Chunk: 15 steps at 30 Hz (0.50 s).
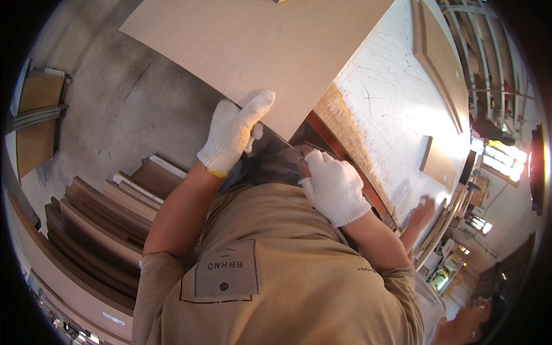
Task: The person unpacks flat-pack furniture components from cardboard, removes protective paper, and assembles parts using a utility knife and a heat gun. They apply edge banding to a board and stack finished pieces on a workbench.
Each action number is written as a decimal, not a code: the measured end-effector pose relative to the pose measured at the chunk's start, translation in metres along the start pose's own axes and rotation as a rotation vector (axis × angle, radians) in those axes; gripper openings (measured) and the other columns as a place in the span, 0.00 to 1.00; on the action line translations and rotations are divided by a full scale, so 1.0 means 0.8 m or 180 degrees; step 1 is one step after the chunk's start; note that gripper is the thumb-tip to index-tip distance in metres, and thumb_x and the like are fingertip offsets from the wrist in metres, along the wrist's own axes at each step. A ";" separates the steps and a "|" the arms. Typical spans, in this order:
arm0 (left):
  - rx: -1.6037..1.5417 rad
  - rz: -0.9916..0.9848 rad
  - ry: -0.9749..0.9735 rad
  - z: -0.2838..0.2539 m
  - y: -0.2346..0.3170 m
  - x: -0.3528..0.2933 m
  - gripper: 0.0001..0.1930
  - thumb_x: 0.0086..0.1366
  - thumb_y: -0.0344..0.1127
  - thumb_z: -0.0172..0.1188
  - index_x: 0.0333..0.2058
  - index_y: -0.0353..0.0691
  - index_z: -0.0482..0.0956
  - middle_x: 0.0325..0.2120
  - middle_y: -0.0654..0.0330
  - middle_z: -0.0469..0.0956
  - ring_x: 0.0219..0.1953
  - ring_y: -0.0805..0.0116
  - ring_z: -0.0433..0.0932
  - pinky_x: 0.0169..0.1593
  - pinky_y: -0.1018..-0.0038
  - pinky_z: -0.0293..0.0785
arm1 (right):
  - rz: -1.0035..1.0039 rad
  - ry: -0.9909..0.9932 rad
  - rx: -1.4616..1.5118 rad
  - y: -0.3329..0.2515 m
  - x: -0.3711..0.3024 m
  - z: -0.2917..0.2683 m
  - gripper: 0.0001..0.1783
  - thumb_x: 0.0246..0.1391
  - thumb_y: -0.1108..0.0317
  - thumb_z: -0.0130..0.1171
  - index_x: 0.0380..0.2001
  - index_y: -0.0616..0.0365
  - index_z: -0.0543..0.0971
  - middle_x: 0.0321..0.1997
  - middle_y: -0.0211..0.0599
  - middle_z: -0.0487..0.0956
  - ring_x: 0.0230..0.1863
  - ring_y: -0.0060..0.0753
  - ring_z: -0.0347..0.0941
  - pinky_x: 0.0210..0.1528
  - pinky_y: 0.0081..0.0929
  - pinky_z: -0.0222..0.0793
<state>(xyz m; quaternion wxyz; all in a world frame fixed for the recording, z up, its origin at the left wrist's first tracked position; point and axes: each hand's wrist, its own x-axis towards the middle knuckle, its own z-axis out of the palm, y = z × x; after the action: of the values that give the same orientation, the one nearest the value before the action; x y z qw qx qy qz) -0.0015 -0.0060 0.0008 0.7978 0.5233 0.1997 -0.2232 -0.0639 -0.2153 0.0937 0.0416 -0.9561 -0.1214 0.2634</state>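
A large light wood-veneer panel [259, 52] lies at the top of the view, with one corner pointing toward me. My left hand [234, 127], in a white knit glove with yellowish stains, grips the panel's left edge, thumb on the top face and fingers curled under. Just past the near corner, my right hand [334, 187], also in a white glove with bare fingertips showing, is closed in a pinch. A thin dark strip [294, 148] runs from its fingers toward the panel's edge; its exact kind is unclear.
A scratched white worktable [382, 106] with a worn wooden edge stands to the right, bearing a small board [438, 164] and a long panel [437, 63]. Several boards [103, 221] stand stacked at lower left. Another person's hand [422, 214] is at the table's right side.
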 end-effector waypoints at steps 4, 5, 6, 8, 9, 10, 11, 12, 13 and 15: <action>0.0076 -0.0078 -0.0072 0.002 0.012 -0.006 0.15 0.69 0.48 0.69 0.35 0.41 0.81 0.18 0.68 0.72 0.14 0.81 0.63 0.16 0.79 0.54 | 0.0868 -0.0505 -0.0196 0.042 0.036 0.021 0.11 0.61 0.61 0.60 0.41 0.56 0.78 0.36 0.51 0.85 0.40 0.56 0.85 0.43 0.52 0.82; 0.0087 -0.0027 -0.0070 0.001 0.014 -0.001 0.15 0.69 0.48 0.68 0.35 0.41 0.81 0.19 0.68 0.71 0.14 0.81 0.63 0.16 0.79 0.54 | 0.0559 -0.0692 -0.0203 0.050 0.027 0.026 0.11 0.60 0.61 0.61 0.42 0.55 0.77 0.36 0.49 0.85 0.39 0.55 0.85 0.41 0.50 0.82; 0.0098 -0.0017 -0.0065 0.002 0.011 0.002 0.15 0.69 0.48 0.68 0.35 0.41 0.81 0.19 0.69 0.71 0.14 0.82 0.64 0.16 0.79 0.54 | 0.0319 -0.0741 -0.0135 0.045 0.019 0.026 0.12 0.60 0.61 0.62 0.42 0.55 0.78 0.36 0.49 0.85 0.39 0.55 0.85 0.41 0.50 0.82; 0.0115 -0.0035 -0.0040 0.001 0.006 -0.001 0.15 0.69 0.48 0.67 0.35 0.41 0.81 0.19 0.69 0.71 0.15 0.82 0.64 0.16 0.80 0.54 | -0.0153 -0.0833 0.0006 0.031 0.006 0.017 0.13 0.58 0.60 0.65 0.42 0.54 0.80 0.37 0.49 0.86 0.40 0.55 0.86 0.41 0.51 0.82; 0.0116 -0.0045 -0.0030 0.001 0.006 -0.004 0.15 0.69 0.48 0.67 0.35 0.41 0.81 0.19 0.69 0.71 0.15 0.82 0.64 0.16 0.80 0.54 | -0.0484 -0.0609 0.0107 0.027 -0.002 0.014 0.13 0.57 0.60 0.66 0.41 0.54 0.80 0.35 0.46 0.85 0.37 0.53 0.86 0.38 0.49 0.82; 0.0118 -0.0056 -0.0019 0.001 0.007 -0.006 0.15 0.70 0.48 0.66 0.34 0.41 0.81 0.19 0.69 0.71 0.15 0.82 0.64 0.17 0.80 0.54 | -0.0547 -0.0431 0.0051 0.024 -0.002 0.008 0.13 0.57 0.61 0.65 0.41 0.54 0.79 0.34 0.45 0.83 0.35 0.52 0.84 0.36 0.48 0.80; 0.0117 -0.0039 -0.0031 0.002 0.008 -0.005 0.15 0.70 0.48 0.66 0.34 0.42 0.80 0.19 0.69 0.71 0.15 0.82 0.64 0.17 0.80 0.55 | -0.0610 -0.0254 -0.0005 0.020 -0.001 0.003 0.13 0.56 0.62 0.65 0.42 0.54 0.79 0.33 0.44 0.82 0.34 0.52 0.83 0.34 0.47 0.79; 0.0129 -0.0035 -0.0038 0.002 0.007 -0.004 0.15 0.71 0.48 0.65 0.34 0.42 0.80 0.18 0.69 0.71 0.15 0.82 0.64 0.17 0.80 0.55 | -0.0671 -0.0083 -0.0041 0.014 -0.001 -0.003 0.13 0.56 0.63 0.65 0.43 0.54 0.79 0.32 0.43 0.80 0.32 0.52 0.82 0.32 0.47 0.77; 0.0144 -0.0019 -0.0044 0.003 0.008 -0.004 0.15 0.71 0.48 0.65 0.33 0.42 0.80 0.18 0.70 0.70 0.15 0.82 0.64 0.18 0.80 0.55 | -0.0619 -0.0086 -0.0135 0.004 0.002 -0.021 0.15 0.57 0.64 0.65 0.47 0.54 0.80 0.31 0.41 0.79 0.30 0.51 0.81 0.31 0.46 0.76; 0.0257 -0.0039 -0.0058 0.002 0.013 -0.006 0.15 0.72 0.47 0.64 0.32 0.42 0.80 0.18 0.70 0.70 0.15 0.82 0.64 0.18 0.80 0.56 | -0.0577 0.0085 -0.0170 0.003 0.009 -0.028 0.11 0.58 0.64 0.62 0.41 0.56 0.81 0.31 0.43 0.81 0.30 0.49 0.83 0.29 0.43 0.79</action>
<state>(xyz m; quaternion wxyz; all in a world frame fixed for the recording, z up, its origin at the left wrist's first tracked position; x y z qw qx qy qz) 0.0004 -0.0033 0.0123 0.7763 0.5519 0.1864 -0.2407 -0.0455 -0.2161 0.1092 0.0414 -0.9454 -0.2139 0.2425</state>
